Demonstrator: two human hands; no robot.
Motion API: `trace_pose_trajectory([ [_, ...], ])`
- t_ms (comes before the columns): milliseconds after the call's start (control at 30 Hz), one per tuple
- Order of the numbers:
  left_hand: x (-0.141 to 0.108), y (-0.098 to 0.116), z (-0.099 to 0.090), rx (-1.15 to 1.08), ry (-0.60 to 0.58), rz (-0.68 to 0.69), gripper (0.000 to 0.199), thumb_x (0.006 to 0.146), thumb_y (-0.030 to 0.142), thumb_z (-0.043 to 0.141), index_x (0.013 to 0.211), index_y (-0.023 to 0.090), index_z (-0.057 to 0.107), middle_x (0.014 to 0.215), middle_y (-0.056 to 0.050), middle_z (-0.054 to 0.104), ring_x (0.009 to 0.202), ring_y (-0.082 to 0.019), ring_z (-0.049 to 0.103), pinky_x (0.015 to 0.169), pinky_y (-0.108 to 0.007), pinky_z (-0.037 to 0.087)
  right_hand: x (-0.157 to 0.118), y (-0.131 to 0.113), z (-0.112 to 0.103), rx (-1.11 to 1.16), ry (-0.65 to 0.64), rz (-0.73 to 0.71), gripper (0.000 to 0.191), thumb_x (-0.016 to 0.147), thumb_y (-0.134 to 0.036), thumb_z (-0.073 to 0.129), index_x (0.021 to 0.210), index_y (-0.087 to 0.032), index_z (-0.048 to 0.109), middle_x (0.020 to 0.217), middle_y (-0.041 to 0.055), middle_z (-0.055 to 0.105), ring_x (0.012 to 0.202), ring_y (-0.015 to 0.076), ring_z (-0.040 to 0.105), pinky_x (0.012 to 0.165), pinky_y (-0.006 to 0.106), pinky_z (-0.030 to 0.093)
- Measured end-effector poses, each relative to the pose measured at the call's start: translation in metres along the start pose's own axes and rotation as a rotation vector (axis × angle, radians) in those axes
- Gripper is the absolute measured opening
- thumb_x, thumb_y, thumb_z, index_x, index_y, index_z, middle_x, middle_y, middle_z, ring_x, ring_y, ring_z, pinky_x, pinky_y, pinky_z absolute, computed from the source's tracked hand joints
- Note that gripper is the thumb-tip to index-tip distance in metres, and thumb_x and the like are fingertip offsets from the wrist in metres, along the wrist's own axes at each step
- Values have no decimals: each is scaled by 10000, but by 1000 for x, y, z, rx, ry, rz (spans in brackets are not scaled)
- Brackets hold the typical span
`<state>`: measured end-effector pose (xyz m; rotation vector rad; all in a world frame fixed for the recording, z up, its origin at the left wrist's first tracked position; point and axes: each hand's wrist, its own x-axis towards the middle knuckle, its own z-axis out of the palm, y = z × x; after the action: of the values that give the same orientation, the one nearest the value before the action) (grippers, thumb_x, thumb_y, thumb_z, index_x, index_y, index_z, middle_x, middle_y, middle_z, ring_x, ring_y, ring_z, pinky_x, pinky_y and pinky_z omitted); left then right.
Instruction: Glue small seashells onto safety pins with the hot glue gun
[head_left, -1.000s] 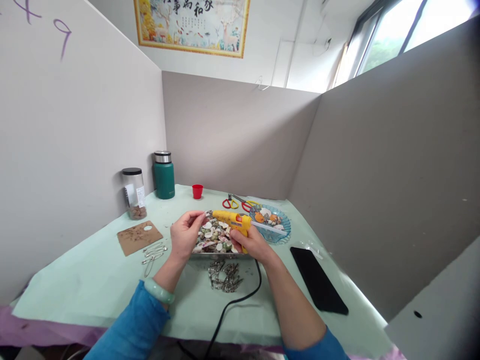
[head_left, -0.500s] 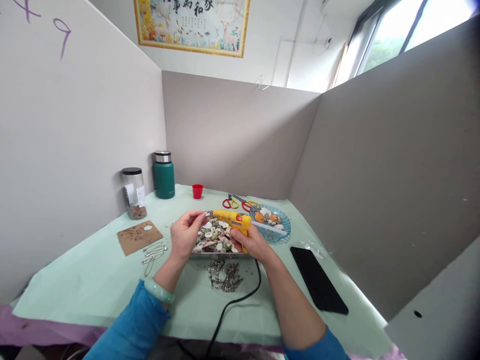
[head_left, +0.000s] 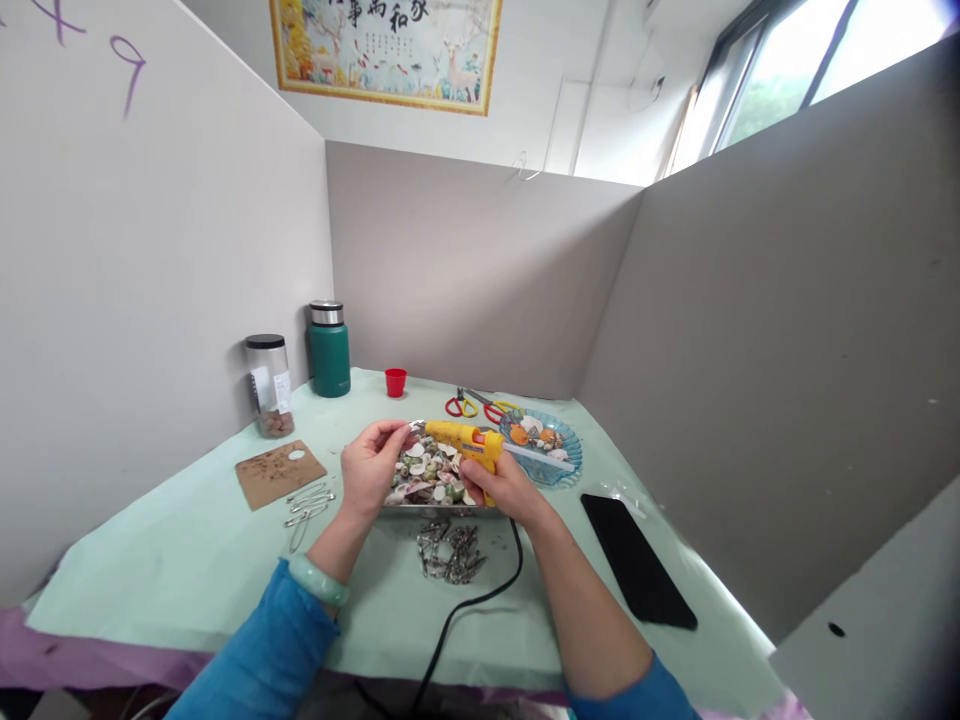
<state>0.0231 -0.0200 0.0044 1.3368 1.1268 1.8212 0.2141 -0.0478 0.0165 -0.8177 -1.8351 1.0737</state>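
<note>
My right hand (head_left: pixel 501 484) is wrapped round the handle of a yellow hot glue gun (head_left: pixel 455 434), a pale glue stick (head_left: pixel 536 457) jutting from its back end. The gun points left, its nozzle close to the fingertips of my left hand (head_left: pixel 373 465). Those fingers are pinched together on something small and whitish, too small to make out; I cannot tell if the nozzle touches it. Beneath both hands lies a metal tray (head_left: pixel 442 509) full of seashells (head_left: pixel 431 468), partly hidden by the hands and gun.
Metal clips (head_left: pixel 451 552) lie in front of the tray, beside the gun's black cord (head_left: pixel 480 598). Safety pins (head_left: pixel 309 508), stained cardboard (head_left: pixel 277 478), a jar (head_left: pixel 270 385) and a green flask (head_left: pixel 330 352) are left; a red cup (head_left: pixel 395 382), scissors (head_left: pixel 491 408), blue dish (head_left: pixel 571 452) and phone (head_left: pixel 637 560) elsewhere.
Both hands and the glue gun stay almost in place. The whole view has shifted very slightly.
</note>
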Motion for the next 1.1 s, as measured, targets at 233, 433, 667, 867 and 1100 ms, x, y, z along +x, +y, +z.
trace_pose_trajectory([
  [233, 1, -3, 0, -3, 3, 4, 264, 710, 378, 665, 841, 149, 662, 687, -35, 699, 651, -158, 661, 686, -269, 526, 1, 3, -1, 18, 32, -4, 374, 845, -484, 488, 637, -174, 464, 478, -50, 434, 424, 71, 367, 434, 213, 296],
  [433, 1, -4, -1, -12, 6, 4, 282, 702, 395, 668, 836, 147, 658, 691, -35, 700, 671, -169, 665, 698, -285, 528, 1, 2, -1, 10, 39, 13, 377, 838, -485, 499, 629, -172, 465, 462, -51, 434, 418, 72, 379, 428, 210, 294],
  [667, 1, -2, -1, -33, 23, 0, 289, 699, 390, 673, 843, 140, 652, 684, -31, 695, 671, -170, 663, 703, -292, 532, 1, 6, -2, 13, 14, -15, 357, 845, -465, 500, 644, -171, 468, 467, -55, 431, 421, 69, 378, 430, 205, 297],
  [867, 0, 1, 0, -13, -8, -13, 281, 696, 384, 676, 836, 140, 662, 693, -34, 700, 656, -164, 664, 694, -278, 524, 1, 7, 0, 23, 1, -14, 338, 847, -463, 497, 672, -174, 480, 484, -57, 425, 422, 72, 372, 431, 210, 294],
  [1100, 1, 1, -2, -10, 41, -11, 266, 709, 372, 668, 840, 141, 653, 671, -27, 696, 653, -159, 660, 681, -265, 519, 0, 3, -4, -42, -1, -11, 404, 854, -509, 456, 616, -182, 454, 466, -50, 418, 428, 82, 374, 453, 221, 303],
])
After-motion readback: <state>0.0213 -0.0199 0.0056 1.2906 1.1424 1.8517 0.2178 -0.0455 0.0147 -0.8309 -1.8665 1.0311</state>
